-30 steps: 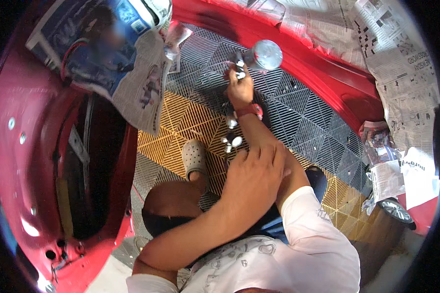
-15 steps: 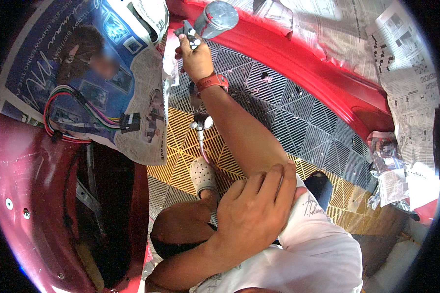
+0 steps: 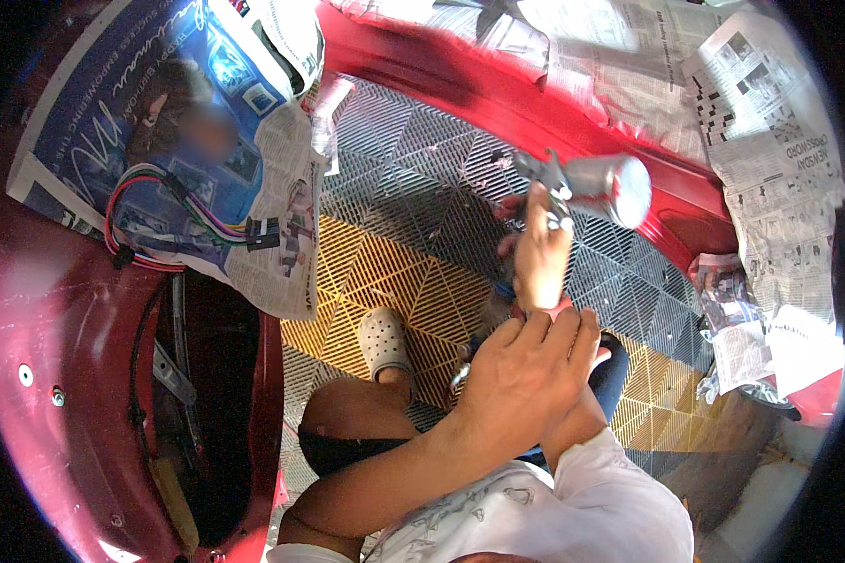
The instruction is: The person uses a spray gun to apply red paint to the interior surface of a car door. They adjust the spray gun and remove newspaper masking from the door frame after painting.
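Note:
My right hand (image 3: 542,255) is wrapped round the handle of a spray gun (image 3: 541,174). A silver-grey cup (image 3: 612,191) on the gun tips to the right, close to a red car body edge (image 3: 671,208). Motion blurs the gun and the fingers a little. My left hand (image 3: 535,371) lies over my right forearm near the wrist, its fingers curled round it. Part of a metal fitting (image 3: 460,369) shows beside the left hand; the hose is mostly hidden behind my arms.
At left stands a dark red car panel (image 3: 47,328) with a deep opening. Newspaper (image 3: 282,188) covers its top, and a wire bundle with a black connector (image 3: 263,234) lies there. More newspaper (image 3: 770,178) masks the far right. Grey and yellow grid tiles (image 3: 385,253) form the floor.
My right hand has swung the spray gun rightward and nearer to me, along the red edge. The left hand has shifted right and now lies near the right wrist instead of the elbow.

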`<state>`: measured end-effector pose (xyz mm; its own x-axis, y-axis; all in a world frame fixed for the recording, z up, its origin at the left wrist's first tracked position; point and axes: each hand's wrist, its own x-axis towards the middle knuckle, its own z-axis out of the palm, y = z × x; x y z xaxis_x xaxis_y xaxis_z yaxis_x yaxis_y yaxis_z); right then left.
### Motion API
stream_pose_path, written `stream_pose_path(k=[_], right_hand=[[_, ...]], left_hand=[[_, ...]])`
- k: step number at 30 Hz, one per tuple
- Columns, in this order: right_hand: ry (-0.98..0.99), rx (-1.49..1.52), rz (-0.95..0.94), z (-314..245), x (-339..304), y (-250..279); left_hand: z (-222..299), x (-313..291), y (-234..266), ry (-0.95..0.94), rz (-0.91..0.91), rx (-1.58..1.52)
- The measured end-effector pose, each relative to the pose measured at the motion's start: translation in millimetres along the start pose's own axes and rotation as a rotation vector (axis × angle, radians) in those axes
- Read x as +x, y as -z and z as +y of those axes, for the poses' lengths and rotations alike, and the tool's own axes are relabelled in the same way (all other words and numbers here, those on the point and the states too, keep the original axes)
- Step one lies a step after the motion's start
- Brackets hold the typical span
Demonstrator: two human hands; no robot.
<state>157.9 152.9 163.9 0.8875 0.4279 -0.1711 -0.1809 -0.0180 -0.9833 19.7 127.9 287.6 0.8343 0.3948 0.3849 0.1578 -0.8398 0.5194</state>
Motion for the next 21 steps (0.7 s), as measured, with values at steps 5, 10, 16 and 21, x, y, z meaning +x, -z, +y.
stream_pose_path(k=[5, 10, 16, 21], right_hand=[[-0.001, -0.024, 0.052, -6, 3, 17], [0.117, -0.063, -0.131, 4, 51, -52], [0.13, -0.075, -0.307, 20, 102, -170], [0.134, 0.131, -0.374, 8, 117, -238]], left_hand=[[7, 4, 0, -0.017, -0.05, -0.006], [6, 10, 3, -0.072, 0.061, -0.074], [-6, 9, 25, -0.06, 0.1, -0.061], [-19, 11, 41, -0.027, 0.102, -0.071]])
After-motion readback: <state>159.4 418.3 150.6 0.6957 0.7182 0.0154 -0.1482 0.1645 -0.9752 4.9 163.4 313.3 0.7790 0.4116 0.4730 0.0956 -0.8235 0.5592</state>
